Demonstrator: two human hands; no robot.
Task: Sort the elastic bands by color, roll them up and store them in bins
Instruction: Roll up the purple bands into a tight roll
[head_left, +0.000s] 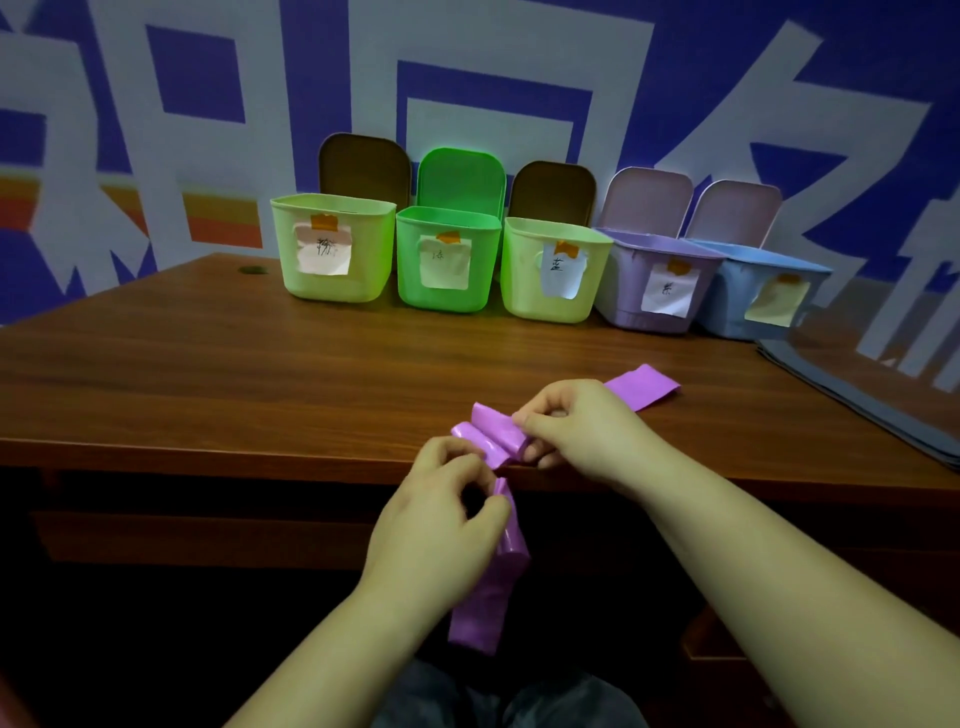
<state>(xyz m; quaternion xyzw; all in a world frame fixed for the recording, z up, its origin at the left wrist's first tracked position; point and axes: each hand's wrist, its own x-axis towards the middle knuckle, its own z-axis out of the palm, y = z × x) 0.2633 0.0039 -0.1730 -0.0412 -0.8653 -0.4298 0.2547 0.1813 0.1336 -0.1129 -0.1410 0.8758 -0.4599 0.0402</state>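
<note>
Head view: wooden table (208, 364) carries 5 open bins, the purple bin (649, 291) back right. A purple elastic band (491, 439) runs lengthwise from far right, over the near edge — right hand (571, 426) pinches the folds, left hand (441, 514) pinches the hanging tail.
</note>
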